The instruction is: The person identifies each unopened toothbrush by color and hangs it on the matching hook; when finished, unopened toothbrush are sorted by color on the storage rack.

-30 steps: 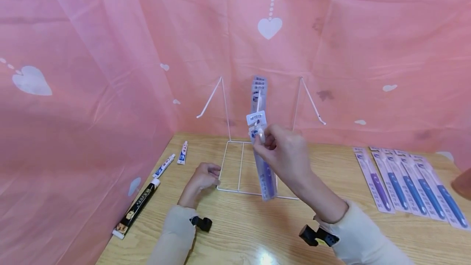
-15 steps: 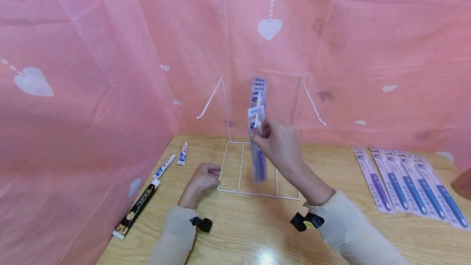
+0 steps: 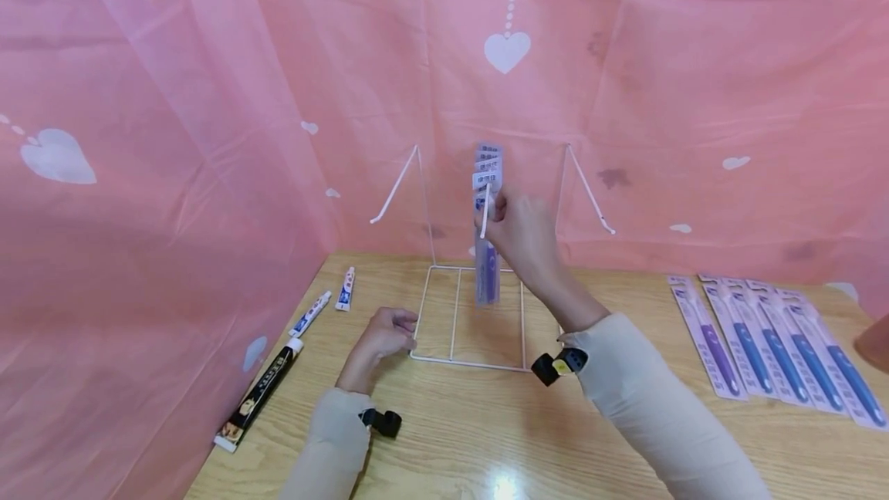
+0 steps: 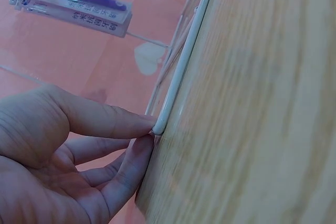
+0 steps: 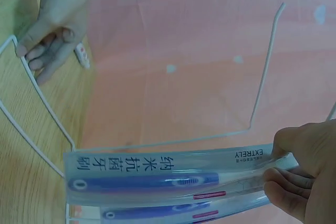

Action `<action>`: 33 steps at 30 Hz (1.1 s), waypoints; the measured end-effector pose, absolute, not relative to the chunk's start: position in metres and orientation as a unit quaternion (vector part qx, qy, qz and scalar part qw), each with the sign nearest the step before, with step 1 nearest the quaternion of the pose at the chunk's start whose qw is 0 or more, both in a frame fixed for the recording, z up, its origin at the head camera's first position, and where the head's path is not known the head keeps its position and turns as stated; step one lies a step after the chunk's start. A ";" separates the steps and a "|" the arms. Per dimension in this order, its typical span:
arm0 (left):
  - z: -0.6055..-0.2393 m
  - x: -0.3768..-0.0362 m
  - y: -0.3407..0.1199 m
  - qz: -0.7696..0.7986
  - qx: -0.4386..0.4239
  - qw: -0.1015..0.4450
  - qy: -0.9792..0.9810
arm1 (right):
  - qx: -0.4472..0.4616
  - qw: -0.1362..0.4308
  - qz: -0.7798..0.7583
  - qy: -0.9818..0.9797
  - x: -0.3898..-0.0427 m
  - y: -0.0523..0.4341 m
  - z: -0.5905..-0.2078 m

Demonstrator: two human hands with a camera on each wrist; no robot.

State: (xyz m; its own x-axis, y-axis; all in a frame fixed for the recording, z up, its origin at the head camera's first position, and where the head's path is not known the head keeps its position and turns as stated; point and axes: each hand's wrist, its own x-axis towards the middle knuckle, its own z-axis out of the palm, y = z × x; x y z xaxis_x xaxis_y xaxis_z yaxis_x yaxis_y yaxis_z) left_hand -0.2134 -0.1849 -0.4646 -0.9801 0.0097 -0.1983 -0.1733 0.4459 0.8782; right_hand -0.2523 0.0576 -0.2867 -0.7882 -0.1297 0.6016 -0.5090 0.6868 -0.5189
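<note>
One packaged purple toothbrush [image 5: 142, 181] is threaded on the middle prong [image 3: 485, 214]; I have the right hand [image 3: 524, 234] pinching it, the left hand [image 3: 383, 332] pinching the wire rack [image 4: 179, 72]. Hanging seems underway; next calls for sliding back, then release.

Wood-grained table [image 3: 430, 423] bearing rack [image 3: 454, 315], toothpaste tubes [image 3: 258, 394], packaged toothbrushes [image 3: 772, 346].

Left wrist feed: I've got my left grip [image 4: 50, 169] pinching the white wire rack [image 4: 186, 51] at a corner. Wood-grain desk [image 4: 257, 108] fills the right side, pink cloth [image 4: 31, 51] behind; packaged toothbrushes [image 4: 79, 11] upper left, purple handle showing, well apart from my grip.
</note>
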 end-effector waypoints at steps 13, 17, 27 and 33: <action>-0.461 -0.213 -0.181 0.525 -0.048 0.086 0.845 | 0.151 0.270 0.342 -0.887 -0.278 0.056 -0.285; -0.460 -0.212 -0.181 0.522 -0.050 0.086 0.847 | 0.146 0.270 0.343 -0.888 -0.281 0.056 -0.285; -0.464 -0.215 -0.180 0.527 -0.038 0.084 0.845 | 0.137 0.257 0.358 -0.887 -0.281 0.059 -0.288; -0.463 -0.216 -0.183 0.518 -0.042 0.086 0.850 | 0.136 0.259 0.371 -0.881 -0.276 0.062 -0.294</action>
